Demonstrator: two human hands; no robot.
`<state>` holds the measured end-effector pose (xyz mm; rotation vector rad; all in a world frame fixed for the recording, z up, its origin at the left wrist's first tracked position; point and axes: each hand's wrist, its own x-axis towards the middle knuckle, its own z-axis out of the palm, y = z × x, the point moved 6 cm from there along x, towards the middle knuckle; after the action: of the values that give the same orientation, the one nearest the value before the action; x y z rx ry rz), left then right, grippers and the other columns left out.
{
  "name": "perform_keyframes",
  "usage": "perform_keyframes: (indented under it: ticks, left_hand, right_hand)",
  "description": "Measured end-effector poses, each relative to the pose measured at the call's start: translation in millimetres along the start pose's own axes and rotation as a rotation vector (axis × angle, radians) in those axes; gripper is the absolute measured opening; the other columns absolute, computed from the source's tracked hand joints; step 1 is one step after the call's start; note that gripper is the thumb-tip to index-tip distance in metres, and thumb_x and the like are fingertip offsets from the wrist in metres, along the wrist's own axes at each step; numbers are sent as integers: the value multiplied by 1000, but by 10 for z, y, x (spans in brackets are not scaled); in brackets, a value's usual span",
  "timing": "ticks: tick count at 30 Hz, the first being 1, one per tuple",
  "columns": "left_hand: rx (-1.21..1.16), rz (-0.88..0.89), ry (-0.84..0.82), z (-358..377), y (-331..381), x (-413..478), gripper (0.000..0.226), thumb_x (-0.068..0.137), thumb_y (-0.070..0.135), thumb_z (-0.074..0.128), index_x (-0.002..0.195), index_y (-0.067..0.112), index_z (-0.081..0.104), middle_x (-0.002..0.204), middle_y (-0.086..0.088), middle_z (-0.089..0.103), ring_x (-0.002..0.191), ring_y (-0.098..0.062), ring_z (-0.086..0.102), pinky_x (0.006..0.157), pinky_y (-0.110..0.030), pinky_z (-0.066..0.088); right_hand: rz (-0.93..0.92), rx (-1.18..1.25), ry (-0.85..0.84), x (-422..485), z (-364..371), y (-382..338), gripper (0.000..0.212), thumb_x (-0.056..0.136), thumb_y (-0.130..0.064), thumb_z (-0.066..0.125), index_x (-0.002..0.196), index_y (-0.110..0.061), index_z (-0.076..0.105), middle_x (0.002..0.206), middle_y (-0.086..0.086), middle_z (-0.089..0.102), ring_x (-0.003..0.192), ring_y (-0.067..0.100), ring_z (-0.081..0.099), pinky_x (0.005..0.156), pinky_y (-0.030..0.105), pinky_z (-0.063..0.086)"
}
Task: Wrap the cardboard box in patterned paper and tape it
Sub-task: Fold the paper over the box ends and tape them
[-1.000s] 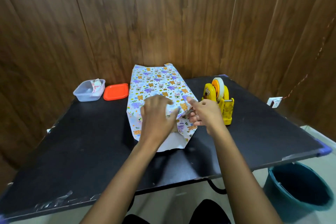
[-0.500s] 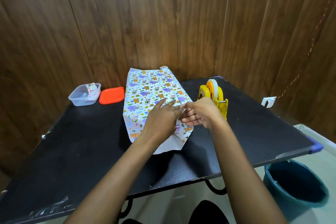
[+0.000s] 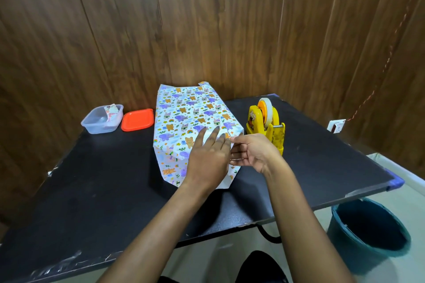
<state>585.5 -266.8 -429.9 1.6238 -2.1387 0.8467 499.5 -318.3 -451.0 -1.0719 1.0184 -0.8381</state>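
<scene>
Pressing flat, fingers straight, left hand [image 3: 208, 158] holds patterned paper [image 3: 184, 117] just left of tape dispenser [image 3: 266, 126]; right hand [image 3: 255, 153] pinches the paper edge. Black table [image 3: 92, 190], wood-panel wall [image 3: 207, 30] behind dispenser, teal bucket [image 3: 338, 232] lower right.

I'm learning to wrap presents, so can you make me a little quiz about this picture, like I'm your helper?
1. True or false: the orange lid lies beside the clear container, not on it.
2. What stands just right of the patterned paper? A) a yellow tape dispenser B) scissors C) a cup
3. Fill in: the ___ hand lies flat on the paper, fingers straight.

Key: 1 true. 2 A. 3 left: the left hand presses the paper, while the right hand is at the paper's right edge.
</scene>
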Motion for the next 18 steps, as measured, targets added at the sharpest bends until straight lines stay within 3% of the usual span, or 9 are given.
perform_keyframes:
  ticks: [3, 8, 13, 18]
  left_hand:
    - [-5, 31, 50, 10, 42, 1, 40, 75, 12, 37, 90, 5, 74, 96, -10, 73, 97, -24, 69, 86, -44, 51]
    - [89, 98, 191, 28, 102, -48, 37, 80, 6, 38, 88, 3, 74, 96, -12, 73, 93, -24, 70, 84, -41, 53]
    - [120, 156, 334, 114, 141, -148, 44, 91, 0, 30, 90, 4, 74, 101, -14, 71, 94, -24, 69, 88, -43, 51]
    - [110, 88, 345, 120, 178, -209, 38, 84, 4, 37, 97, 3, 73, 107, -14, 70, 102, -25, 66, 100, -45, 36]
  right_hand:
    - [2, -15, -2, 8, -20, 7, 14, 93, -9, 52, 81, -4, 56, 62, 12, 61, 44, 17, 62, 49, 26, 54]
    - [-38, 22, 78, 50, -77, -28, 25, 95, -11, 52, 72, -3, 56, 47, 5, 59, 37, 13, 57, 45, 24, 51]
    - [-74, -15, 80, 80, -128, -27, 22, 94, -6, 52, 73, -2, 55, 65, 13, 56, 40, 14, 56, 43, 22, 51]
    - [-70, 6, 70, 133, -110, -29, 30, 97, -23, 51, 75, -6, 61, 65, 9, 64, 46, 16, 59, 47, 25, 52]
